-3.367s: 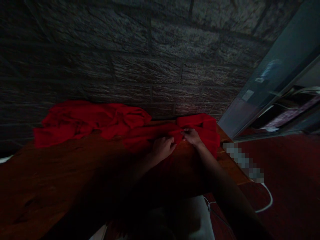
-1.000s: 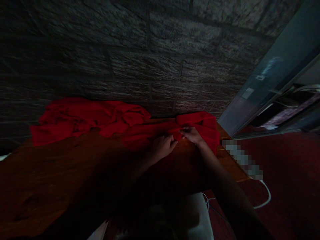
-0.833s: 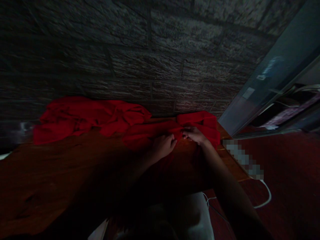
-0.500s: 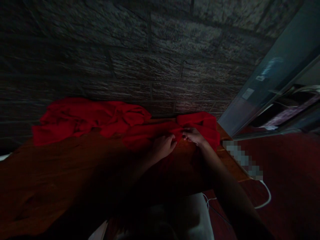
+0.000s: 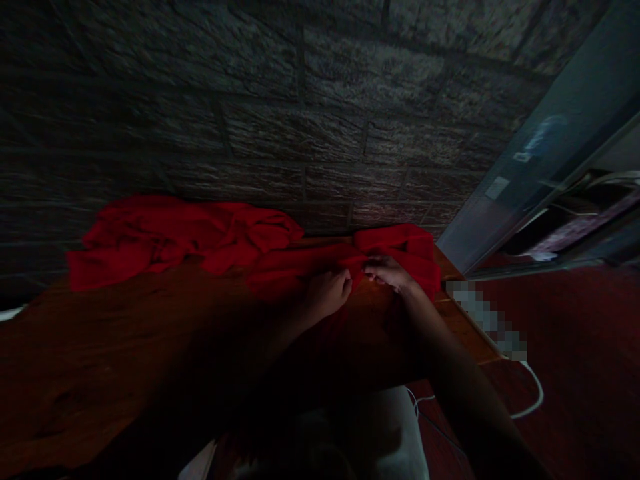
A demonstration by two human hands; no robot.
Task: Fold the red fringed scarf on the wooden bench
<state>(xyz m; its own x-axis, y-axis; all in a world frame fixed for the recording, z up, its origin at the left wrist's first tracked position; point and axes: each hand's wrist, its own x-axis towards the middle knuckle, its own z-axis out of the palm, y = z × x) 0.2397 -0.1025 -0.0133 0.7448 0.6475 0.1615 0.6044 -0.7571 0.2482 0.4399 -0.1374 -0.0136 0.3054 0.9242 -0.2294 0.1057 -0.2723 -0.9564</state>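
A piece of red cloth (image 5: 300, 261) lies on the wooden table (image 5: 115, 347), spread between my two hands. My left hand (image 5: 330, 292) is closed on its near edge, the fingers curled and partly in shadow. Just to the right, my right hand (image 5: 386, 272) pinches the cloth's right end with thumb and fingertips. Behind and beyond the right hand sits a folded red cloth (image 5: 400, 239). A larger crumpled heap of red cloth (image 5: 185, 233) rests at the left, against the wall, and touches or overlaps the held piece.
A rough stone-block wall (image 5: 330, 133) rises along the table's far edge. At the right stand a grey door frame (image 5: 500, 173) and a blurred-out object (image 5: 487, 320) by the table edge. A white cable (image 5: 537, 393) hangs there above the red floor (image 5: 575, 347).
Almost nothing differs. My left hand has shifted very slightly, and both hands stay on the red cloth.
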